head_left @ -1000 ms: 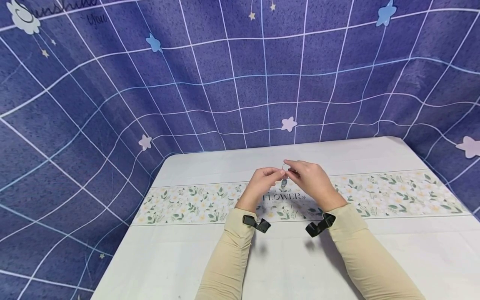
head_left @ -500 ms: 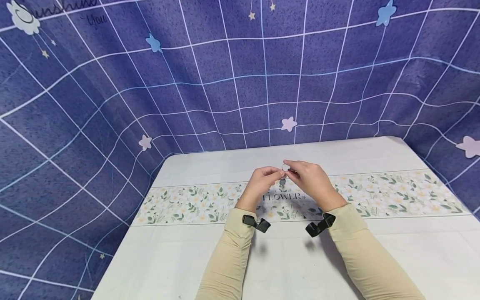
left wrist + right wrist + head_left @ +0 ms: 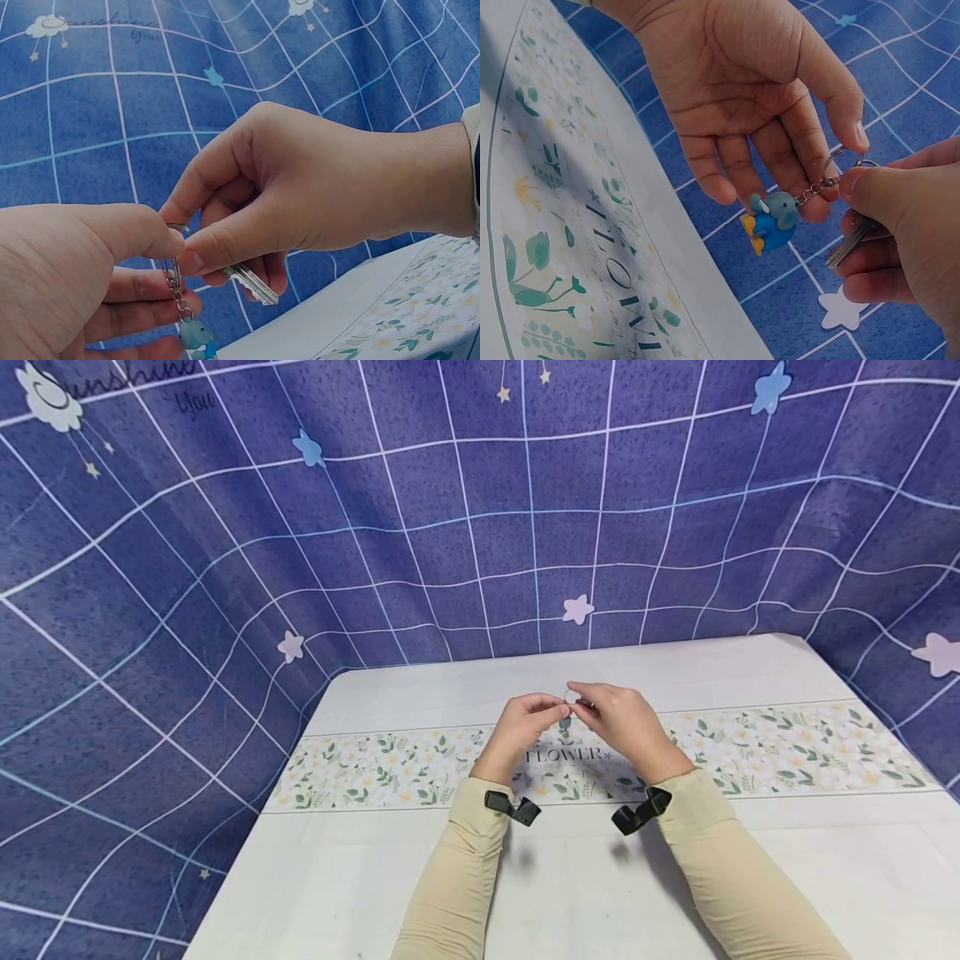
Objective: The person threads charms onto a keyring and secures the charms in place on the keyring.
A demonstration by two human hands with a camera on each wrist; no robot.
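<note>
Above the table, both hands meet at a split key ring (image 3: 826,166). The left hand (image 3: 525,724) pinches the ring between thumb and index finger, its other fingers extended below. From the opposite side the right hand (image 3: 626,714) pinches the ring and a silver key (image 3: 847,244); the key's toothed blade sticks out under the right thumb in the left wrist view. A short chain (image 3: 814,189) hangs from the ring, bearing a small elephant figure (image 3: 776,223) with a grey head, blue body and yellow feet. Fingertips hide part of the ring and the key's head.
A white tablecloth (image 3: 360,877) with a floral band and the word FLOWER covers the table. Behind and to the left hangs a blue curtain (image 3: 420,552) with grid lines and stars. Each wrist wears a black strap mount (image 3: 512,807).
The dangling elephant figure has swung slightly left beneath the fingers. Both hands stay almost in place with the same pinch.
</note>
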